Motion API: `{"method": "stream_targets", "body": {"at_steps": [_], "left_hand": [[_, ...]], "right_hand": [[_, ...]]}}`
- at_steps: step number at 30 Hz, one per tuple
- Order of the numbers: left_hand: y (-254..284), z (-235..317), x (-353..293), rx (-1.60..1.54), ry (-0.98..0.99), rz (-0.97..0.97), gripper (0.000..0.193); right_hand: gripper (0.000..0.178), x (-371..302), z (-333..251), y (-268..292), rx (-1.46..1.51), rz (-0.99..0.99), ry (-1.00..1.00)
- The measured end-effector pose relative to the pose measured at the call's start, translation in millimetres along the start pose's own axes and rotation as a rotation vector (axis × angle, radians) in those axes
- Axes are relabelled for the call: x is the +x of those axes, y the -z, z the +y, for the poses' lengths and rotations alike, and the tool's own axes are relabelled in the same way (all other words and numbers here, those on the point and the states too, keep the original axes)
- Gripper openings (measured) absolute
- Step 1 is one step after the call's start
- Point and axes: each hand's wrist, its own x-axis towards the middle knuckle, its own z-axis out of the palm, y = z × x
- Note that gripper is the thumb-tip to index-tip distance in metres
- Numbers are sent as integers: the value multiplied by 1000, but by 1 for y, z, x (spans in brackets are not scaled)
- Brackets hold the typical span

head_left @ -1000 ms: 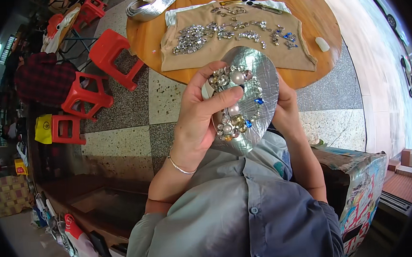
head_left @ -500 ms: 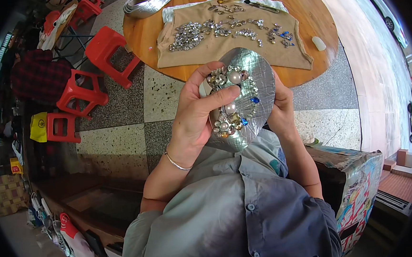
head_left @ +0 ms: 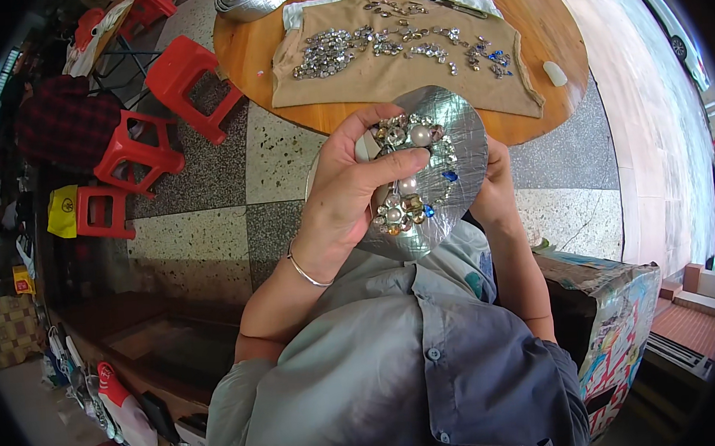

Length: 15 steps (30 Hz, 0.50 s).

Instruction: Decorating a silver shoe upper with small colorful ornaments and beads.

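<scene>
head view: left hand [head_left: 343, 187], right hand [head_left: 494, 190] grip silver disc [head_left: 461, 145]; gems [head_left: 325, 54] on cloth [head_left: 414, 82] beyond

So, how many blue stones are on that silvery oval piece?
2 show on the silvery oval piece: an upper blue stone right of its middle and a lower blue stone slightly left of that. The left hand covers part of it, so others may be hidden.

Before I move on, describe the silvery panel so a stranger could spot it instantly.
Find the wooden table at the top. Lower in view, the left hand and right hand hold the silvery panel. Unlike loose stones on the tan cloth, it bears pearly beads and blue stones.
</scene>
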Motion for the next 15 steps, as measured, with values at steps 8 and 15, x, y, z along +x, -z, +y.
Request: {"method": "stream_targets", "body": {"at_steps": [8, 15], "left_hand": [[3, 3, 0, -59, 35, 4, 46], [9, 1, 0, -55, 40, 2, 45]], "right_hand": [[15, 3, 16, 6, 110, -42, 4], [13, 3, 21, 6, 92, -66, 2]]}}
